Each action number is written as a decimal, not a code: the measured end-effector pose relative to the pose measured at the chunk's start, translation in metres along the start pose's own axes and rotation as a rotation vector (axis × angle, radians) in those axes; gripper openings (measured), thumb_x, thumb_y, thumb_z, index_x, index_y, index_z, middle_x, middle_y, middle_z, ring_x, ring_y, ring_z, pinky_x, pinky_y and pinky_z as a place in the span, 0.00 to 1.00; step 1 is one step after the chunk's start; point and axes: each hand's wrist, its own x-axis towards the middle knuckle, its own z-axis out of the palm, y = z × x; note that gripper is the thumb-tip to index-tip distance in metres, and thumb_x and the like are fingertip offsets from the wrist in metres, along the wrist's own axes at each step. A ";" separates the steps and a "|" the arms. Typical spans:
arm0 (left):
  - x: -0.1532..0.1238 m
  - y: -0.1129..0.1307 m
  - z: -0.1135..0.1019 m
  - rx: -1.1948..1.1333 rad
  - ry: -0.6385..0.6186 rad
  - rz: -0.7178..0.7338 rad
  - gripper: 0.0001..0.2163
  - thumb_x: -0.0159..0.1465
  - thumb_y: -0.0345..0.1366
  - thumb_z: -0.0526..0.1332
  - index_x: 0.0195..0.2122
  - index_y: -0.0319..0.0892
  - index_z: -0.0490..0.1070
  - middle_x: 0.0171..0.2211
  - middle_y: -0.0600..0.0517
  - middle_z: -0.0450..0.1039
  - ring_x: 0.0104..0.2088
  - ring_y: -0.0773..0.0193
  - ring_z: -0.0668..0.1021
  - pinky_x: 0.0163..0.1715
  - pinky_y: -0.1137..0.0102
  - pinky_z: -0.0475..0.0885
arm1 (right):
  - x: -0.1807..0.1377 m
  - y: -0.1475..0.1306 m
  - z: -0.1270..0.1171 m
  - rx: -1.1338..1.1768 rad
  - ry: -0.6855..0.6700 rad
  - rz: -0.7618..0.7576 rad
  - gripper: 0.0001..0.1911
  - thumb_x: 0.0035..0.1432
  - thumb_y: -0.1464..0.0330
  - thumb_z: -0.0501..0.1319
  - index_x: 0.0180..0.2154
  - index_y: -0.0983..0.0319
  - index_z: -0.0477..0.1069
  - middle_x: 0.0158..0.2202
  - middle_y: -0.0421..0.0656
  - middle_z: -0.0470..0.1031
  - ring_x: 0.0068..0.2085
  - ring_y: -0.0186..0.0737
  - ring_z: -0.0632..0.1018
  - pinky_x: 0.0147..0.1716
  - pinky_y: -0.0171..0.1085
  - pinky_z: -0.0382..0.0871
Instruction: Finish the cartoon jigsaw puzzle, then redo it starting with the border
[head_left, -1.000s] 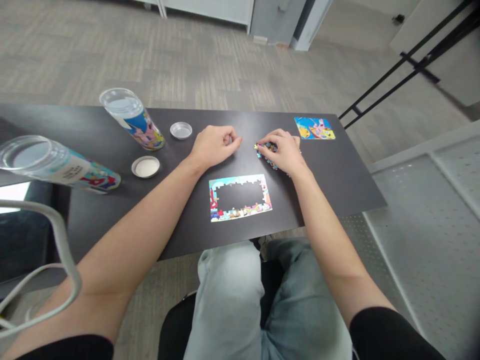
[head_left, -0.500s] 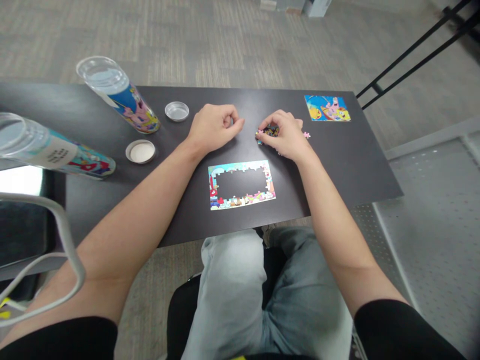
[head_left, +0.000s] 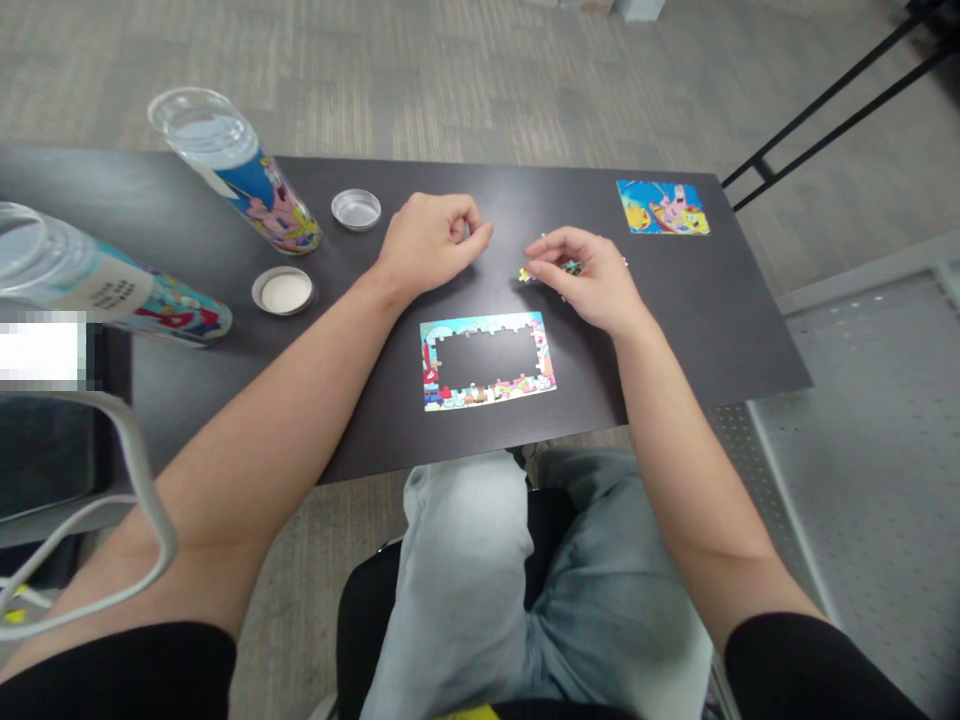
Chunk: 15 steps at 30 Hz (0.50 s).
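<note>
My right hand [head_left: 589, 275] pinches a small yellowish jigsaw puzzle piece [head_left: 523, 273] at the tips of thumb and fingers. Under and behind that palm lie several loose puzzle pieces [head_left: 572, 267], mostly hidden by the hand. Curled loosely on the tabletop, my left hand [head_left: 431, 240] is closed, and nothing shows in it. Between my forearms sits a puzzle border [head_left: 487, 398], a joined rectangle of edge pieces around a bare middle that shows the dark table.
A finished-looking cartoon picture [head_left: 664, 208] lies at the table's [head_left: 705, 330] far right. Two clear-topped printed tubes [head_left: 259, 195] stand at left, beside a clear lid [head_left: 356, 210] and a white-lined lid [head_left: 283, 291]. A white cable [head_left: 154, 520] loops at lower left.
My right hand has lifted slightly and shifted a little right of the loose pieces, a yellowish piece now showing at its fingertips. My left hand keeps its curled pose; the view has tilted slightly.
</note>
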 end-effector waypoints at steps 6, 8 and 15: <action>0.000 0.002 -0.002 0.026 -0.002 0.007 0.12 0.76 0.40 0.72 0.35 0.47 0.74 0.28 0.54 0.70 0.32 0.56 0.73 0.42 0.55 0.65 | -0.011 -0.013 0.000 -0.040 -0.030 0.086 0.23 0.64 0.44 0.86 0.44 0.53 0.87 0.41 0.44 0.91 0.45 0.54 0.87 0.58 0.55 0.83; 0.000 0.003 -0.002 0.027 0.000 0.002 0.12 0.75 0.40 0.72 0.35 0.47 0.74 0.27 0.54 0.70 0.31 0.57 0.72 0.42 0.56 0.65 | -0.010 -0.015 -0.002 -0.151 0.037 0.060 0.19 0.67 0.49 0.84 0.45 0.54 0.87 0.43 0.45 0.91 0.44 0.52 0.85 0.59 0.55 0.82; -0.001 0.006 -0.005 0.048 -0.014 0.002 0.12 0.74 0.39 0.72 0.34 0.47 0.73 0.26 0.55 0.68 0.30 0.57 0.72 0.42 0.56 0.65 | -0.013 -0.001 -0.040 -0.440 0.082 0.031 0.08 0.78 0.62 0.74 0.54 0.55 0.89 0.53 0.51 0.90 0.51 0.55 0.85 0.65 0.60 0.78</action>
